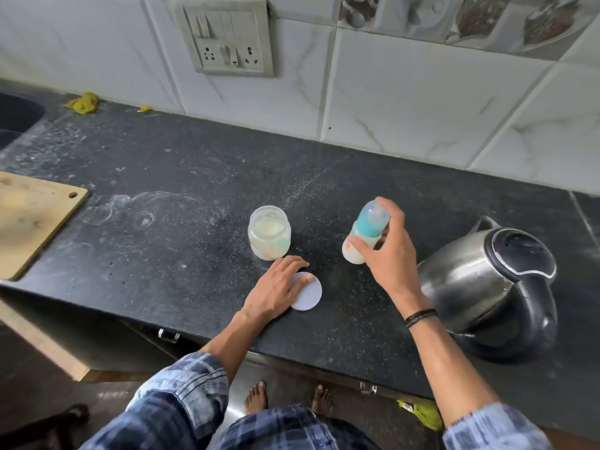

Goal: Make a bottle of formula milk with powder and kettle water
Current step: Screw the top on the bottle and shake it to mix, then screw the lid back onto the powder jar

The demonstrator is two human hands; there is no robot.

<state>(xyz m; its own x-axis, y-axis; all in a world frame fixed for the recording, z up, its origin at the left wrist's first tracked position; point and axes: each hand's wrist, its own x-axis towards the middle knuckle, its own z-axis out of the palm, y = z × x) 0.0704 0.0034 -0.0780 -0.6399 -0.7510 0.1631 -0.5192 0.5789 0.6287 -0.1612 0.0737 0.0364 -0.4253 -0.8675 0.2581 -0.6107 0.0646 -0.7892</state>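
Clear baby bottle [370, 227] with a teal collar tilts right of centre, gripped by the right hand [388, 254]. The left hand [277, 285] lies flat-fingered on a round white lid [311, 297] on the black table [181, 222], near an open clear plastic jar [269, 233] of powder and a steel kettle [470, 280].

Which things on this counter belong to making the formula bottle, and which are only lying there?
For the job: baby bottle, held in the right hand; open powder jar; white lid, under the left hand; kettle.
Lying about: wooden board; yellow cloth.
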